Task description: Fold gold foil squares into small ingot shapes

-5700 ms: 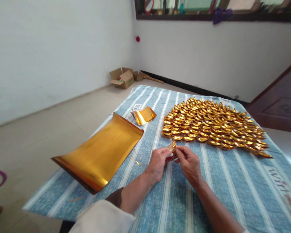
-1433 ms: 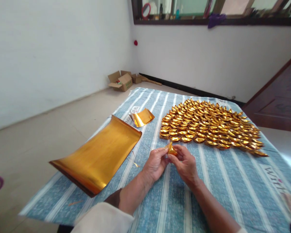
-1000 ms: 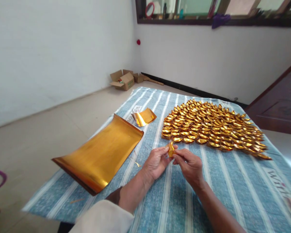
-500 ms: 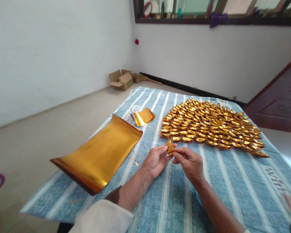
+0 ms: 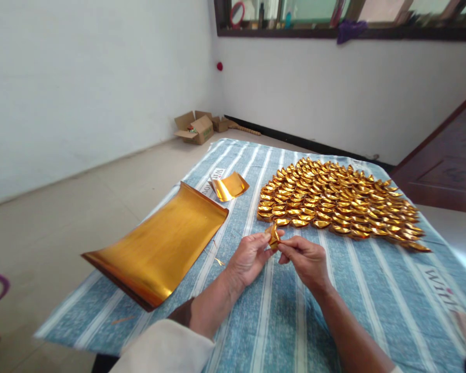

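Note:
A small folded piece of gold foil paper (image 5: 274, 238) is pinched between my two hands above the striped cloth. My left hand (image 5: 251, 255) is closed on its left side, thumb on top. The fingertips of my right hand (image 5: 305, 259) pinch its lower right edge. Just beyond my hands, folded gold paper ingots (image 5: 334, 199) lie packed in rows, pointed ends up. Left of my left hand rests a large stack of gold foil sheets (image 5: 159, 243) with curled edges. A smaller curled gold foil sheet (image 5: 231, 185) lies behind that stack.
Blue and white striped cloth (image 5: 252, 316) covers the table. Thin gold scraps (image 5: 219, 262) lie near my left forearm. Open cardboard boxes (image 5: 196, 128) stand on the floor by the far wall. A purple curved object (image 5: 0, 285) shows at the left edge.
The right fingers have shifted very slightly right at the foil piece, which is tilted a little differently. My left hand stays nearly still, and both hands keep their pinch.

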A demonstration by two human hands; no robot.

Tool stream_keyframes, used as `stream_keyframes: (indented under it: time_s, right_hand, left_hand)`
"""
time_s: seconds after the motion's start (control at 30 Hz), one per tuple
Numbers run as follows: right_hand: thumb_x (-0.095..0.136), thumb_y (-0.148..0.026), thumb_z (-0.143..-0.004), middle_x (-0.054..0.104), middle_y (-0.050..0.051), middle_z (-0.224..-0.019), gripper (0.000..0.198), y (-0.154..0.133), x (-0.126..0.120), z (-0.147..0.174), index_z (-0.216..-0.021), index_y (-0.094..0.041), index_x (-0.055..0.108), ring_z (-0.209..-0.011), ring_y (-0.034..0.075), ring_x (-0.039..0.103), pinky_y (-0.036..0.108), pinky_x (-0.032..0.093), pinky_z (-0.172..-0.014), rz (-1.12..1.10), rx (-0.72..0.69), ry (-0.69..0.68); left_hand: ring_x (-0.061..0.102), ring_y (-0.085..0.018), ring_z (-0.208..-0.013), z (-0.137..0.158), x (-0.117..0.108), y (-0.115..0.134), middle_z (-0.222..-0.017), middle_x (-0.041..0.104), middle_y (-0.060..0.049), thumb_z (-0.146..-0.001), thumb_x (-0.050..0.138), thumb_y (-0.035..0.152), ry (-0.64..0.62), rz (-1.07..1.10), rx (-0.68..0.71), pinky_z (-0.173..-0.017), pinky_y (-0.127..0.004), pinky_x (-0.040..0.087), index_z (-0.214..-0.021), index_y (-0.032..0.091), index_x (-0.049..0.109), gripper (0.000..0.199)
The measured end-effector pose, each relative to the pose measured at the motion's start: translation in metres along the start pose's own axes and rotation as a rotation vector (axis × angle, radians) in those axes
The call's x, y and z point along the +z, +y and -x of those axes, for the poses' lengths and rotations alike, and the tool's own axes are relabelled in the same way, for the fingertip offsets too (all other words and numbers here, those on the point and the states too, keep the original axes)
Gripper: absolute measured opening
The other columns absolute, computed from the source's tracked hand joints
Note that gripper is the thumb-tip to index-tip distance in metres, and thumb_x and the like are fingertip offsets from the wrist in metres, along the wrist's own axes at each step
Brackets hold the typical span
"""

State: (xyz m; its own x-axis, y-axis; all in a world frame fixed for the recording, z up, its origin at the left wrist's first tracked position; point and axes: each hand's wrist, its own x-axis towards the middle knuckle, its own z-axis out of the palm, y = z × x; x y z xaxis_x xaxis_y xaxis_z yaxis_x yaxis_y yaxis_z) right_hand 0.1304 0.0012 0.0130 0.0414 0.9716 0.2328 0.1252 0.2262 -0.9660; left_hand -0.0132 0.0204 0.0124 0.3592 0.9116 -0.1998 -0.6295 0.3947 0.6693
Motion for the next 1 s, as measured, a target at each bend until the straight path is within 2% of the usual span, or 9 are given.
stream_keyframes:
  time_s: [0.37, 0.77, 1.0]
  right_hand:
    - [0.07, -0.032, -0.077, 0.064, -0.002, -0.052, 0.012, 0.004, -0.001, 0.0, -0.075, -0.02, 0.072, -0.047, 0.013, 0.06, 0.026, 0.05, -0.051, -0.014, 0.037, -0.017]
    - [0.073, -0.034, -0.072, 0.064, -0.002, -0.052, 0.015, 0.006, 0.004, -0.001, -0.073, -0.02, 0.071, -0.047, 0.012, 0.061, 0.024, 0.051, -0.048, -0.102, 0.118, -0.011]
    - [0.075, -0.034, -0.071, 0.065, -0.001, -0.051, 0.016, 0.005, 0.001, -0.004, -0.073, -0.018, 0.07, -0.046, 0.013, 0.06, 0.024, 0.05, -0.049, -0.152, 0.16, 0.002]
  left_hand:
    - [0.062, -0.021, -0.09, 0.002, 0.002, 0.002, -0.094, 0.071, -0.014, -0.072, 0.075, 0.024, 0.016, -0.009, -0.02, -0.08, -0.03, 0.047, -0.088, 0.008, 0.075, 0.023]
    - [0.063, -0.015, -0.08, 0.003, 0.006, 0.003, -0.09, 0.071, -0.012, -0.079, 0.064, 0.012, 0.205, 0.066, -0.116, -0.071, -0.025, 0.052, -0.084, 0.005, 0.073, 0.013]
    - [0.066, -0.016, -0.082, 0.003, 0.014, 0.005, -0.088, 0.071, -0.011, -0.083, 0.055, 0.007, 0.236, 0.225, -0.153, -0.079, -0.026, 0.053, -0.088, 0.007, 0.071, 0.016]
